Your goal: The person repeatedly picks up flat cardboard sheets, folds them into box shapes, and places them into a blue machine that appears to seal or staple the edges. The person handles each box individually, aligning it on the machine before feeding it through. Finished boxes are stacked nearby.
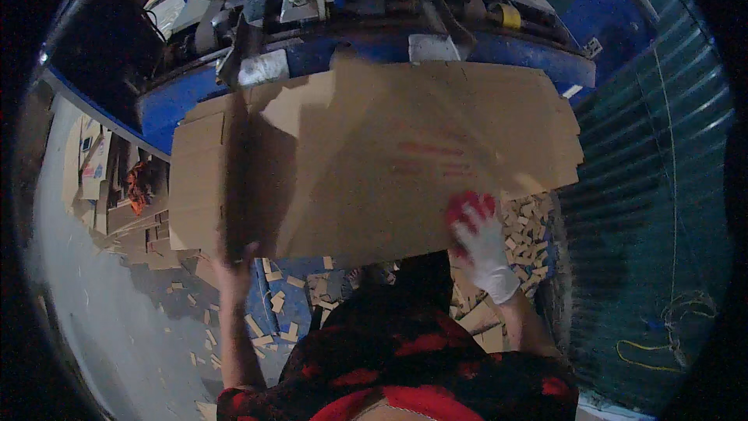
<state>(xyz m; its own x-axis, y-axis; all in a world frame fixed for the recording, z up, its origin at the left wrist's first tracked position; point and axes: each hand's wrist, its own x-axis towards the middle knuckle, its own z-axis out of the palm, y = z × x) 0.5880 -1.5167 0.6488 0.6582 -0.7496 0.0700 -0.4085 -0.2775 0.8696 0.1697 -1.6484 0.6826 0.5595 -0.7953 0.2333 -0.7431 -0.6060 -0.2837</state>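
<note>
A wide brown cardboard sheet [366,179] with red print spans the space in front of me, its far edge against the blue machine. My bare left hand [234,261] grips its near edge toward the left, thumb showing on top. Above that hand runs a dark, blurred strip of cardboard [235,164], perhaps a raised flap; I cannot tell whether it is a separate piece. My right hand [477,238], in a white glove with red fingers, rests on the sheet near its right front edge. Its fingers look spread and slightly blurred.
The blue machine [514,51] with rollers and metal guides stands beyond the sheet. Small cardboard offcuts [530,242] lie heaped below at right, and more scatter over the floor [117,320]. Flat cardboard [132,226] is stacked at left. A corrugated green wall [647,210] closes the right side.
</note>
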